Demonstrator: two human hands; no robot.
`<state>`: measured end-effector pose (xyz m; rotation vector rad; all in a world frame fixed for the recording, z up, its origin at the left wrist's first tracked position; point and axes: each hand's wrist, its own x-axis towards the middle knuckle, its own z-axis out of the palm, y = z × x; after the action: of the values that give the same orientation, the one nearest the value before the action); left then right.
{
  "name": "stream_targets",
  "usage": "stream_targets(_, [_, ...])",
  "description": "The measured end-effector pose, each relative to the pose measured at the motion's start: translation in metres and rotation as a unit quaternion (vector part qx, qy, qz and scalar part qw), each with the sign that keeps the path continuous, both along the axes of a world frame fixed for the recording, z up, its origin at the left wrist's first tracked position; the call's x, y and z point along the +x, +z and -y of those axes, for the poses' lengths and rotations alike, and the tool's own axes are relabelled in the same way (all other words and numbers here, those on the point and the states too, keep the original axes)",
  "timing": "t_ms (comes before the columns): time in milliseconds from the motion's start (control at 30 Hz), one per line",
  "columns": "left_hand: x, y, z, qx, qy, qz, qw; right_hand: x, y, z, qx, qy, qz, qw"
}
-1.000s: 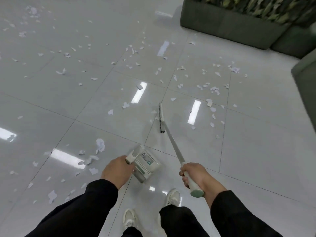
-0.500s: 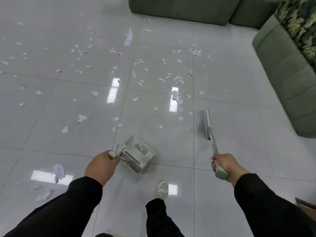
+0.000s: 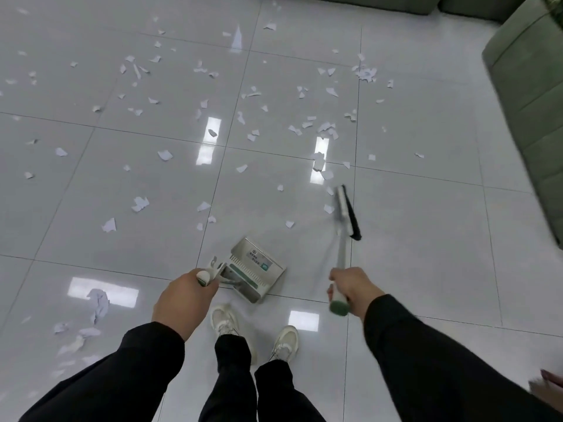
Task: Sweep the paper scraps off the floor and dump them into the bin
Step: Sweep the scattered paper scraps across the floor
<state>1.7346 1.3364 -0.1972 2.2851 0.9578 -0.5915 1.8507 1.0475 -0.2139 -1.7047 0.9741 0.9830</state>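
Observation:
White paper scraps (image 3: 324, 129) lie scattered over the glossy grey floor tiles, mostly ahead and to the left. My left hand (image 3: 182, 298) grips the handle of a metal dustpan (image 3: 257, 268) that sits low over the floor just in front of my feet. My right hand (image 3: 350, 289) holds the green-tipped handle of a broom (image 3: 345, 214). Its black-bristled head is on the floor ahead of my right hand, next to a few scraps. No bin is in view.
A green sofa (image 3: 530, 99) stands along the right side and another green seat (image 3: 396, 1) runs along the far edge. My white shoes (image 3: 225, 322) stand close behind the dustpan. A crumpled larger scrap (image 3: 99, 303) lies at the lower left.
The view has swung right and I have stepped forward. The broom head has moved right of the scrap cluster, and the dustpan stays low in front of my feet.

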Motion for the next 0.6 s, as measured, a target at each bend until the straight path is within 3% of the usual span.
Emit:
stream_targets(333, [0.014, 0.015, -0.041, -0.006, 0.006, 0.005, 1.0, -0.052, 0.025, -0.156, 0.146, 0.117, -0.099, 0.977])
stream_targets(467, [0.0, 0.024, -0.095, -0.032, 0.118, -0.002, 0.993, -0.035, 0.043, -0.213, 0.207, 0.119, -0.151, 0.959])
stream_targets(600, [-0.015, 0.037, -0.157, -0.063, 0.235, 0.003, 0.97, -0.02, 0.06, -0.25, 0.229, 0.12, -0.135, 0.956])
